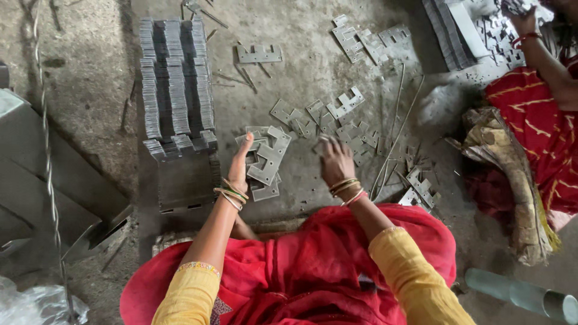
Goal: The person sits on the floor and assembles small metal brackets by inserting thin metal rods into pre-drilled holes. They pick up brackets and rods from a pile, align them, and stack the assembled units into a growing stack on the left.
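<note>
Notched grey metal plates [268, 157] lie heaped; left hand [239, 165] fingers flat, right hand [336, 161] fingers curled on them.

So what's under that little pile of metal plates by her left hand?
More flat metal plates, stacked crookedly, with the bottom one poking out toward her. Beneath is grey concrete floor. The left hand touches the pile's edge; anything below the stack's middle is covered.

Right hand [336, 161] fingertips blurred over loose plates [355, 139]. Co-worker's hand [525, 21] cut off by top edge. Grey pipe [522, 294] cropped at right corner. Lower stacked plates [176, 90] hidden.
</note>
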